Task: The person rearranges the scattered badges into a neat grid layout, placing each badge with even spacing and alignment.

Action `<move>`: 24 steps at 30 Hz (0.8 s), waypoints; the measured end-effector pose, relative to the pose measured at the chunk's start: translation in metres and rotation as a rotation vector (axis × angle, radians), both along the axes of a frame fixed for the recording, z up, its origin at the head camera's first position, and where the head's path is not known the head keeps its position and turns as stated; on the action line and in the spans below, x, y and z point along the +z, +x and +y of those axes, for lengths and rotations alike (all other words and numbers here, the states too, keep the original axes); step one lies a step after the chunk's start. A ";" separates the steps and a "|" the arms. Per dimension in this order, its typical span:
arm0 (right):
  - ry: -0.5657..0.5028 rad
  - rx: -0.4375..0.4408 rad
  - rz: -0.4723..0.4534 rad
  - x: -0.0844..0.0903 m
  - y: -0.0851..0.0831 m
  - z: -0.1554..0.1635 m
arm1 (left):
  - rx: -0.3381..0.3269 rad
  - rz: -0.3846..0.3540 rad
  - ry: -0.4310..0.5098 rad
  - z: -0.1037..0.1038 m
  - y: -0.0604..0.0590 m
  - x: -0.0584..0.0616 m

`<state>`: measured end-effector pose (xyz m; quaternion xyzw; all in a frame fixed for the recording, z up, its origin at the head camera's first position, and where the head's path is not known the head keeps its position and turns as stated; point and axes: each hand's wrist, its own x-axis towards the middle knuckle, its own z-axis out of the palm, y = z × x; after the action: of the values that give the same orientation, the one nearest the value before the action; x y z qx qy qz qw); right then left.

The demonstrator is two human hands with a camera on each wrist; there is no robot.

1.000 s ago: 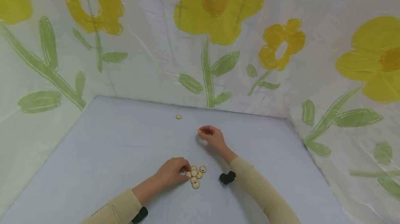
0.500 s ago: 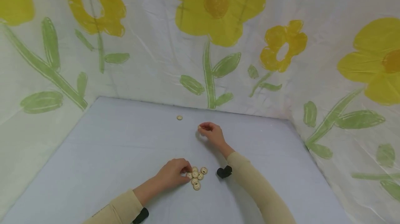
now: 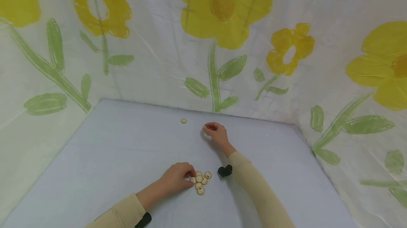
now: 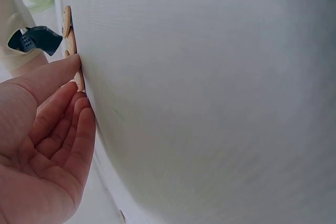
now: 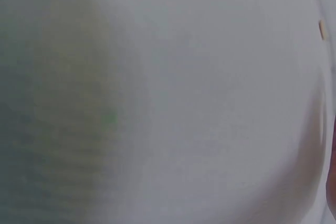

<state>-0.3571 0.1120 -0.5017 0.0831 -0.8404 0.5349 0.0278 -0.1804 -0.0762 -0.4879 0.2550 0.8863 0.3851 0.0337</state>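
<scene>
Button pile (image 3: 200,181) touching left hand (image 3: 175,177); right hand (image 3: 215,132) apart.

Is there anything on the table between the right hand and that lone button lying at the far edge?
Nothing visible. The right hand, pinching a small button, sits just right of the lone button, with only bare table between them. The button pile and left hand lie nearer the person, out of that path.
</scene>
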 end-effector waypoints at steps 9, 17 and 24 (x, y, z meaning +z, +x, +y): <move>0.021 -0.035 -0.031 -0.002 -0.011 -0.003 | 0.000 -0.019 0.000 0.000 0.000 0.001; 0.052 -0.060 -0.004 -0.009 -0.023 -0.004 | 0.005 -0.037 -0.012 0.001 -0.001 -0.001; 0.070 -0.076 0.003 -0.008 -0.028 -0.008 | 0.004 -0.036 -0.007 0.000 -0.001 -0.001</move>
<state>-0.3846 0.1042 -0.5093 0.0528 -0.8610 0.5037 0.0465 -0.1812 -0.0764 -0.4889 0.2464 0.8873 0.3867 0.0499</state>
